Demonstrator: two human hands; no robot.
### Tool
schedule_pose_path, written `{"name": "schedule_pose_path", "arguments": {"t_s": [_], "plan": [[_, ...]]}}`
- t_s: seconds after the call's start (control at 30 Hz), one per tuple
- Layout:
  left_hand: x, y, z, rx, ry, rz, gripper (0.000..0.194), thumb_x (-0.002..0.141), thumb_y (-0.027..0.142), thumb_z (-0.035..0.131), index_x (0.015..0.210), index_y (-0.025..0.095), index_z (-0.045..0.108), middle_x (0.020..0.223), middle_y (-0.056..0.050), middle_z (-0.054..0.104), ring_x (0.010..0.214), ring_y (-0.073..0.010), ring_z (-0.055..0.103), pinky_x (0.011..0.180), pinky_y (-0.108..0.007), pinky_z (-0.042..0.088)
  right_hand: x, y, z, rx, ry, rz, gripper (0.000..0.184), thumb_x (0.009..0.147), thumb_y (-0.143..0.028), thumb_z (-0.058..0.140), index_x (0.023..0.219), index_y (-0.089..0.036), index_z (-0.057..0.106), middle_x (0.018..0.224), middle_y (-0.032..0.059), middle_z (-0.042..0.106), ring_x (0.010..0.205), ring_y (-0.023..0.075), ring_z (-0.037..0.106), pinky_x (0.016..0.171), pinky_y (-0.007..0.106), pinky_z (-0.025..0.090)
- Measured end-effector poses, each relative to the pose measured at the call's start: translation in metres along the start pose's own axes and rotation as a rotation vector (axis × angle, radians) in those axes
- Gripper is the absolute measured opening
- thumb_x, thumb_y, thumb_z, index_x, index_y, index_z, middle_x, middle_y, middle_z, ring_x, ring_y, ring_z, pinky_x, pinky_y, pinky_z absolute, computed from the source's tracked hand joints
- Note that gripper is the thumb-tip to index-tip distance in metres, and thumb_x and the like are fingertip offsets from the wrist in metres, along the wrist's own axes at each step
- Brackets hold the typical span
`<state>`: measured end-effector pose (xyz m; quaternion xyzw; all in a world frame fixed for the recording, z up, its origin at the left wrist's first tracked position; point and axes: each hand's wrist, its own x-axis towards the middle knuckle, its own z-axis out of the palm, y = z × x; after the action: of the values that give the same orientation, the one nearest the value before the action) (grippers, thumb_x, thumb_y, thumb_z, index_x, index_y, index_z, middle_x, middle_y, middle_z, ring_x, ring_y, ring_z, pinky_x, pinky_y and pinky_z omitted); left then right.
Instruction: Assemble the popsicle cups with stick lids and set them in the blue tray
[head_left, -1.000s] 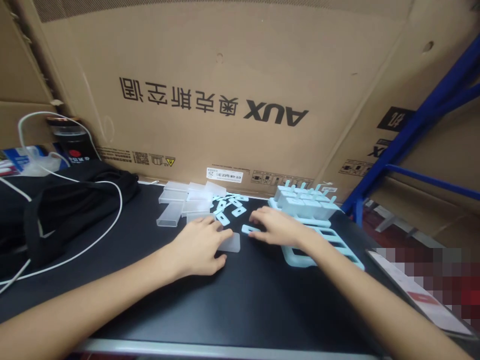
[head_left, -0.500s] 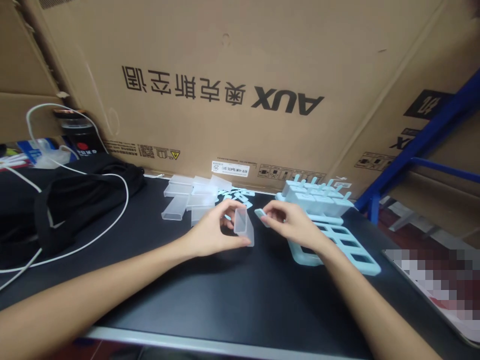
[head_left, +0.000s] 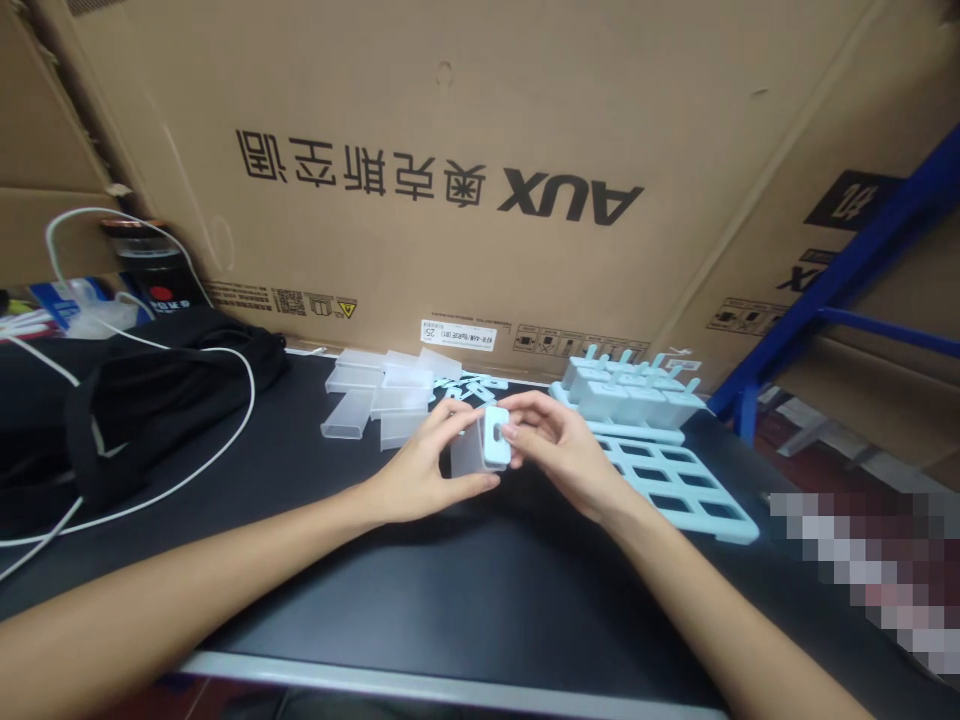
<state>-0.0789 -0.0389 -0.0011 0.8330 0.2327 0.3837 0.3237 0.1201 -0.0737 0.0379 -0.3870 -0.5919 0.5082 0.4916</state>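
Observation:
My left hand grips a clear plastic popsicle mold cup between thumb and fingers, its mouth turned to the right. Against that mouth my right hand pinches a light blue slotted cap; whether it is seated cannot be told. Behind my left hand lie several more clear cups. Small light blue pieces are heaped just beyond both hands. To the right of my right hand lies a light blue rack with rectangular openings. Behind it, a second rack holds several capped molds with sticks pointing up.
A large cardboard box stands along the back of the black table. At left are a black bag, a white cable and a dark jar. A blue metal frame rises at right.
My right hand has moved left, bringing the blue cap to the mouth of the cup. My left hand has turned the cup so its mouth faces right.

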Motion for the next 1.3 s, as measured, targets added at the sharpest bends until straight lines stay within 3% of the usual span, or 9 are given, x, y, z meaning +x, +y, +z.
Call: {"name": "schedule_pose_path", "arguments": {"t_s": [0.33, 0.47, 0.6, 0.67, 0.73, 0.87, 1.0, 1.13, 1.3], "plan": [[-0.009, -0.005, 0.004, 0.128, -0.196, 0.005, 0.083, 0.098, 0.043, 0.044, 0.154, 0.024, -0.014, 0.161, -0.017, 0.013, 0.146, -0.0294, 0.023, 0.115, -0.049, 0.03, 0.0, 0.009, 0.003, 0.08, -0.01, 0.083, 0.033, 0.072, -0.033, 0.08, 0.097, -0.019, 0.063, 0.074, -0.0028, 0.059, 0.057, 0.008, 0.057, 0.053, 0.022, 0.051], [-0.009, 0.001, 0.003, 0.143, -0.229, 0.106, 0.061, 0.1, 0.046, 0.035, 0.152, 0.024, 0.012, 0.142, -0.015, 0.044, 0.126, -0.0257, 0.047, 0.106, -0.045, 0.039, -0.004, 0.009, 0.004, 0.059, -0.044, 0.115, 0.032, 0.07, -0.034, 0.081, 0.09, -0.019, 0.06, 0.071, -0.0037, 0.059, 0.055, 0.0085, 0.057, 0.05, 0.022, 0.049], [-0.008, 0.003, 0.002, 0.126, -0.245, 0.141, 0.053, 0.096, 0.063, 0.031, 0.125, 0.022, 0.046, 0.11, -0.008, 0.058, 0.095, -0.0206, 0.056, 0.088, -0.036, 0.047, -0.001, 0.002, -0.008, -0.04, -0.299, 0.185, 0.028, 0.077, -0.034, 0.073, 0.094, -0.018, 0.058, 0.072, -0.0014, 0.063, 0.061, 0.0117, 0.062, 0.06, 0.026, 0.052], [-0.008, 0.002, 0.002, 0.148, -0.239, 0.128, 0.052, 0.094, 0.065, 0.033, 0.119, 0.022, 0.05, 0.103, -0.007, 0.058, 0.085, -0.0186, 0.056, 0.081, -0.032, 0.047, 0.009, -0.002, -0.019, -0.099, -0.416, 0.217, 0.023, 0.085, -0.035, 0.062, 0.098, -0.016, 0.059, 0.078, 0.0022, 0.066, 0.068, 0.0136, 0.064, 0.068, 0.03, 0.053], [-0.009, 0.002, 0.002, 0.186, -0.235, 0.122, 0.047, 0.095, 0.061, 0.036, 0.118, 0.022, 0.05, 0.1, -0.005, 0.058, 0.081, -0.0174, 0.056, 0.078, -0.031, 0.047, 0.027, -0.004, -0.027, -0.267, -0.387, 0.175, 0.021, 0.088, -0.033, 0.052, 0.098, -0.015, 0.061, 0.083, 0.0049, 0.067, 0.071, 0.0145, 0.065, 0.071, 0.031, 0.052], [-0.01, 0.003, 0.003, 0.268, -0.248, 0.139, 0.037, 0.094, 0.05, 0.042, 0.116, 0.021, 0.053, 0.097, -0.004, 0.06, 0.076, -0.0162, 0.056, 0.073, -0.029, 0.047, 0.076, 0.007, -0.025, -1.002, -0.218, -0.127, 0.014, 0.081, -0.018, 0.055, 0.092, -0.015, 0.063, 0.085, 0.0064, 0.068, 0.077, 0.0166, 0.063, 0.074, 0.029, 0.047], [-0.01, 0.003, 0.005, 0.328, -0.25, 0.181, 0.031, 0.089, 0.046, 0.048, 0.107, 0.021, 0.057, 0.086, -0.002, 0.057, 0.068, -0.0144, 0.053, 0.066, -0.026, 0.046, 0.116, 0.023, -0.01, -1.49, -0.4, -0.249, 0.025, 0.077, -0.013, 0.057, 0.101, -0.016, 0.063, 0.103, 0.0112, 0.069, 0.091, 0.0223, 0.063, 0.072, 0.028, 0.042], [-0.01, 0.0, 0.007, 0.342, -0.265, 0.219, 0.03, 0.086, 0.044, 0.052, 0.104, 0.022, 0.059, 0.085, -0.002, 0.057, 0.067, -0.0139, 0.052, 0.064, -0.025, 0.045, 0.133, 0.032, 0.0, -1.71, -0.515, -0.224, 0.03, 0.077, -0.008, 0.054, 0.104, -0.018, 0.064, 0.104, 0.0127, 0.069, 0.092, 0.0245, 0.064, 0.068, 0.028, 0.041], [-0.009, 0.002, 0.002, 0.228, -0.258, 0.149, 0.03, 0.09, 0.044, 0.05, 0.11, 0.022, 0.056, 0.094, -0.003, 0.058, 0.075, -0.0154, 0.055, 0.073, -0.028, 0.048, 0.13, 0.024, -0.006, -1.701, -0.459, -0.235, 0.031, 0.074, -0.006, 0.054, 0.102, -0.016, 0.063, 0.104, 0.0143, 0.067, 0.091, 0.0255, 0.063, 0.071, 0.031, 0.042]]}}
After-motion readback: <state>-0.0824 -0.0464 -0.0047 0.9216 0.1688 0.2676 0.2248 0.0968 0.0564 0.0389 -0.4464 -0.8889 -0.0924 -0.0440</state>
